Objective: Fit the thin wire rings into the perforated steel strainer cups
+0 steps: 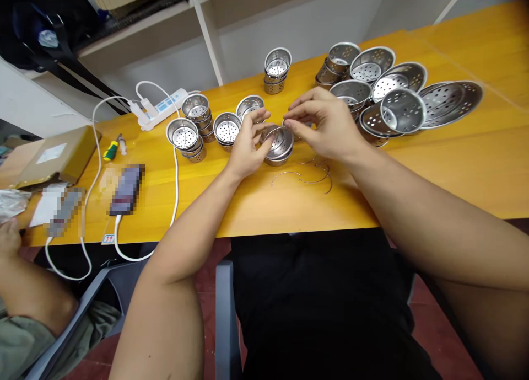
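Small perforated stainless-steel cups stand on the yellow table in nested stacks. My left hand curls round the left side of one perforated metal cup, its thumb at the cup's mouth. At the far right of that rim, my right hand has thumb and fingertips pinched together. Anything between those fingertips is too small to make out. Several thin curved wires lie on the table just in front of the cup. Another cup stack stands close to the left of my left hand.
Larger perforated bowls and cups crowd the right. More stacks stand behind and left. A power strip, white cables, a phone, a screwdriver and a cardboard box lie left. Another person's arm shows at lower left.
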A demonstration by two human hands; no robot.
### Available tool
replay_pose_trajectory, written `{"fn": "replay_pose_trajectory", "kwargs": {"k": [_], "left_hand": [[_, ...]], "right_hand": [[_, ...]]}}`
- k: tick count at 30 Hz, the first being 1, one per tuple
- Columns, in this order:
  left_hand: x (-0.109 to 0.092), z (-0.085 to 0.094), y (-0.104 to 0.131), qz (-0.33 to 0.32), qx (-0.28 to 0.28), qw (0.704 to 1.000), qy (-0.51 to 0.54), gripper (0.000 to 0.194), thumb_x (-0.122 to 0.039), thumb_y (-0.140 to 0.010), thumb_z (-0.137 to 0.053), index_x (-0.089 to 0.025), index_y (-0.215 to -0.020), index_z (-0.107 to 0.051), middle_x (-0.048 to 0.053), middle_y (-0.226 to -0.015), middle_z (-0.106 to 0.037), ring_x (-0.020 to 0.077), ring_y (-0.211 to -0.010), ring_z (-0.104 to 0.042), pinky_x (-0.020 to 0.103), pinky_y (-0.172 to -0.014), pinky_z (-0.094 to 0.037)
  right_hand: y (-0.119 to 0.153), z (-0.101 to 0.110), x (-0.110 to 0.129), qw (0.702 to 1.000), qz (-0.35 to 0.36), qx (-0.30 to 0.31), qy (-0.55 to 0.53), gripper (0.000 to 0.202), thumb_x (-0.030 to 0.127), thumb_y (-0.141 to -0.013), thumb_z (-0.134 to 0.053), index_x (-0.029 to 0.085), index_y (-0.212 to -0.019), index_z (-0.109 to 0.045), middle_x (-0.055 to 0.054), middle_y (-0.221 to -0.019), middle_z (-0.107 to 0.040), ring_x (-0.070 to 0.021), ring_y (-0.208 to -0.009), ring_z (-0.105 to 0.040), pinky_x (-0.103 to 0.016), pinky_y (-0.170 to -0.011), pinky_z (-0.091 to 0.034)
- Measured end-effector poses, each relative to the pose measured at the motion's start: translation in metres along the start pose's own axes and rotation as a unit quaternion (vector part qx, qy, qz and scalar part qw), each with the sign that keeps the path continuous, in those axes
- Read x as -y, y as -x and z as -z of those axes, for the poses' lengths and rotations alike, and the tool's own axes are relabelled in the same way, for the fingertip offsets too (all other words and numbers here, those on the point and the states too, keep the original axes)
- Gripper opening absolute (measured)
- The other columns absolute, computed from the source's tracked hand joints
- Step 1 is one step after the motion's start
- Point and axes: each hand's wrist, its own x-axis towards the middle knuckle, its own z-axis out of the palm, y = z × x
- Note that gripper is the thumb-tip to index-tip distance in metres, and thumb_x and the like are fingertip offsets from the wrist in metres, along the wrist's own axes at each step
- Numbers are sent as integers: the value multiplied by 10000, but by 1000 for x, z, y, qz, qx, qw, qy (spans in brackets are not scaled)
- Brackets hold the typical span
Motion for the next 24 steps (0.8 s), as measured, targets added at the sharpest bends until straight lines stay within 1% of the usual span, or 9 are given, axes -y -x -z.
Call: {"fn": "replay_pose_trajectory", "kwargs": {"k": [3,6,9,12,15,18,20,22,24], "left_hand": [[5,1,-1,27,-33,999,2,719,-696,-1180,-668,-409,-1774,-385,168,-1773,-593,310,-1538,-765,626,-1345,-670],[9,5,-3,33,-46,998,-15,659,-743,-1208,-569,-394,-1748,-425,156,-1743,-616,323,-1590,-737,651,-1400,-613],[6,7,-4,31,-52,998,-13,667,-800,-1208,-509,-372,-1718,-474,147,-1696,-647,340,-1664,-686,664,-1457,-550],[-15,5,-6,47,-41,998,-4,711,-852,-1182,-522,-358,-1693,-491,148,-1697,-650,351,-1713,-648,658,-1470,-533],[-51,5,-7,96,-27,995,2,796,-904,-1137,-577,-354,-1702,-466,151,-1791,-608,367,-1732,-650,629,-1452,-560],[-87,9,-9,139,17,990,-31,997,-951,-1034,-713,-330,-1755,-415,175,-1883,-555,388,-1770,-625,611,-1477,-547],[-104,13,-10,168,63,982,-64,1179,-913,-907,-890,-250,-1761,-422,233,-1869,-582,420,-1756,-636,614,-1485,-546],[-117,16,-11,196,136,964,-119,1277,-774,-796,-1049,-158,-1753,-471,287,-1872,-585,465,-1782,-601,634,-1521,-506],[-125,17,-13,214,196,940,-181,1165,-569,-811,-1094,-105,-1726,-541,302,-1848,-612,488,-1765,-612,650,-1515,-503]], "right_hand": [[1,-1,4,1000,-3,13,16,346,644,-944,-1050,381,-1073,-866,-122,-1189,-833,-375,-1111,-740,-608,-1023,-665],[4,-2,11,999,1,16,36,383,678,-939,-1044,379,-1095,-864,-103,-1146,-839,-339,-1007,-754,-574,-952,-672],[6,-5,12,999,-15,42,27,502,776,-911,-1037,359,-1112,-841,-69,-1007,-820,-283,-838,-720,-503,-787,-650],[5,-8,6,997,-59,45,-3,589,851,-899,-1007,339,-1075,-775,-29,-845,-752,-247,-683,-680,-445,-621,-587],[1,-6,3,994,-104,-15,-2,609,820,-887,-1017,341,-1093,-701,-5,-809,-738,-236,-603,-675,-428,-559,-564],[-4,1,4,987,-127,-90,27,610,785,-914,-974,361,-1228,-666,7,-816,-748,-247,-584,-688,-439,-562,-550],[-6,4,8,982,-145,-107,51,644,795,-935,-916,378,-1357,-665,-6,-855,-780,-279,-654,-743,-460,-613,-570],[-8,4,12,978,-171,-92,73,653,814,-966,-847,388,-1437,-695,-42,-940,-832,-325,-801,-815,-498,-718,-621],[-10,2,12,976,-188,-66,92,599,822,-1021,-770,384,-1430,-746,-83,-1070,-879,-356,-958,-856,-531,-838,-656]]}}
